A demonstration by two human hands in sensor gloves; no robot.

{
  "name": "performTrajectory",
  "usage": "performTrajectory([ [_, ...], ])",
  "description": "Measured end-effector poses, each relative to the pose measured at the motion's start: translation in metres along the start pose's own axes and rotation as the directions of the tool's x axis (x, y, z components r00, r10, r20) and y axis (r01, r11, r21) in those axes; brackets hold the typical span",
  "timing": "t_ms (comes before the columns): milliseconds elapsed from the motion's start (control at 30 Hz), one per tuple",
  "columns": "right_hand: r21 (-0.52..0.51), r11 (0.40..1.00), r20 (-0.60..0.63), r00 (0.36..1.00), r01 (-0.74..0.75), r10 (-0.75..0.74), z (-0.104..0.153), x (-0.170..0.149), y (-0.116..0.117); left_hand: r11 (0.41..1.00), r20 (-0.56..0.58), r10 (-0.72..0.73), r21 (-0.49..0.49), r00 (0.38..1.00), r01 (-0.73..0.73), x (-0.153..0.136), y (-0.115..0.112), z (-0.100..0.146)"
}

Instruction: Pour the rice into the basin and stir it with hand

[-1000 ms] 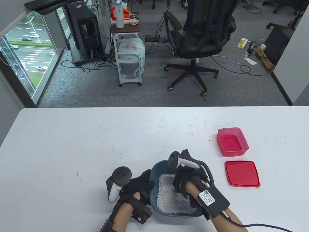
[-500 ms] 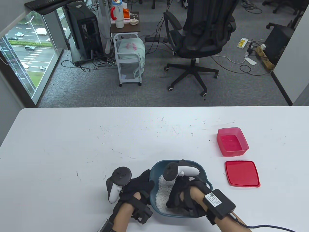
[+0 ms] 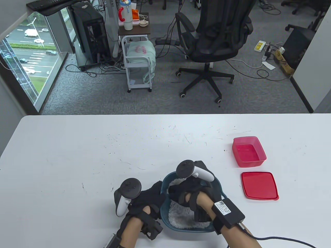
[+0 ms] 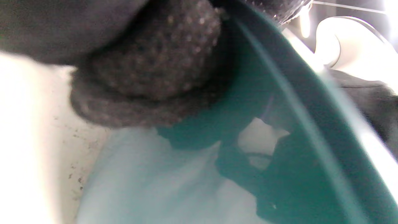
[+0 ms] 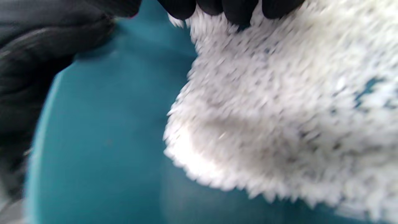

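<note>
A teal basin (image 3: 218, 186) sits near the table's front edge with white rice (image 3: 181, 219) heaped in it. My right hand (image 3: 175, 193) is inside the basin, and its gloved fingers (image 5: 224, 9) are spread and dug into the rice (image 5: 279, 109) by the teal wall (image 5: 108, 124). My left hand (image 3: 155, 195) grips the basin's left rim. In the left wrist view its fingers (image 4: 155, 71) press against the outer wall of the basin (image 4: 279, 109). The rice under my right palm is hidden.
An empty pink container (image 3: 248, 151) stands to the right of the basin, with its red lid (image 3: 259, 185) lying flat just in front of it. Beyond the table's far edge are an office chair (image 3: 214, 38) and a small cart (image 3: 139, 64).
My right hand swept through the rice, first toward the basin's near side, then back up and left across it, shifting the rice. The left hand stayed on the rim.
</note>
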State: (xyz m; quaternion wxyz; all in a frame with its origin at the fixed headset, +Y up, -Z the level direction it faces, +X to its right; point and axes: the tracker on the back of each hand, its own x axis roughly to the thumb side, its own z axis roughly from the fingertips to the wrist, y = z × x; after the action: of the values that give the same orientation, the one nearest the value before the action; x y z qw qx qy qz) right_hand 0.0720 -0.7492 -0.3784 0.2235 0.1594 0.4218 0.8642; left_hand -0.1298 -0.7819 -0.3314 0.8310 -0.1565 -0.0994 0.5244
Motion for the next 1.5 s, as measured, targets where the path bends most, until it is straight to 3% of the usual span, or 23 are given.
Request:
performTrajectory([
  [100, -0.073, 0.988, -0.132, 0.984, -0.133, 0.122, 0.006, -0.006, -0.006, 1.0, -0.005, 0.005, 0.0, 1.0, -0.005, -0.001, 0.0, 0.0],
  [200, -0.057, 0.971, -0.25, 0.945, -0.231, 0.21, 0.012, -0.011, -0.008, 1.0, -0.009, 0.002, 0.005, 1.0, -0.002, -0.001, 0.0, 0.0],
  [333, 0.045, 0.925, -0.369, 0.854, -0.378, 0.367, 0.019, -0.013, 0.0, 1.0, -0.015, 0.005, 0.01, 1.0, -0.005, -0.001, 0.0, 0.0],
  [433, 0.11, 0.904, -0.368, 0.828, -0.414, 0.423, 0.02, -0.011, 0.011, 1.0, -0.021, 0.012, 0.016, 1.0, -0.012, -0.001, -0.001, 0.0],
  [600, 0.241, 0.906, -0.279, 0.869, -0.349, 0.409, 0.019, -0.01, 0.029, 1.0, -0.027, 0.01, 0.024, 1.0, -0.009, -0.001, -0.001, 0.001],
  [767, 0.307, 0.936, -0.018, 0.982, -0.175, 0.189, 0.02, -0.006, 0.035, 1.0, -0.03, 0.011, 0.026, 0.999, -0.01, -0.001, -0.001, 0.001],
  [867, 0.363, 0.931, 0.113, 0.994, -0.033, -0.009, 0.018, 0.0, 0.037, 1.0, -0.029, 0.012, 0.024, 1.0, -0.011, -0.001, -0.001, 0.001],
  [933, 0.387, 0.922, 0.145, 0.987, 0.004, -0.065, 0.014, 0.003, 0.039, 1.0, -0.024, 0.011, 0.021, 1.0, -0.011, -0.001, -0.001, 0.001],
  [1100, 0.309, 0.948, 0.127, 0.985, 0.075, -0.119, -0.001, 0.006, 0.023, 1.0, -0.011, 0.005, 0.012, 1.0, -0.004, -0.001, -0.001, 0.001],
  [1233, 0.133, 0.983, 0.048, 0.99, 0.128, -0.136, -0.006, 0.0, 0.005, 1.0, -0.003, -0.001, 0.007, 1.0, 0.001, 0.0, -0.001, 0.001],
  [1367, -0.052, 0.999, -0.065, 0.998, 0.01, -0.013, 0.0, -0.005, -0.008, 1.0, -0.001, -0.01, 0.006, 1.0, 0.01, 0.0, 0.0, 0.001],
  [1500, -0.092, 0.98, -0.237, 0.96, -0.175, 0.149, 0.009, -0.01, -0.012, 1.0, -0.003, -0.008, 0.005, 1.0, 0.008, 0.0, 0.0, 0.001],
])
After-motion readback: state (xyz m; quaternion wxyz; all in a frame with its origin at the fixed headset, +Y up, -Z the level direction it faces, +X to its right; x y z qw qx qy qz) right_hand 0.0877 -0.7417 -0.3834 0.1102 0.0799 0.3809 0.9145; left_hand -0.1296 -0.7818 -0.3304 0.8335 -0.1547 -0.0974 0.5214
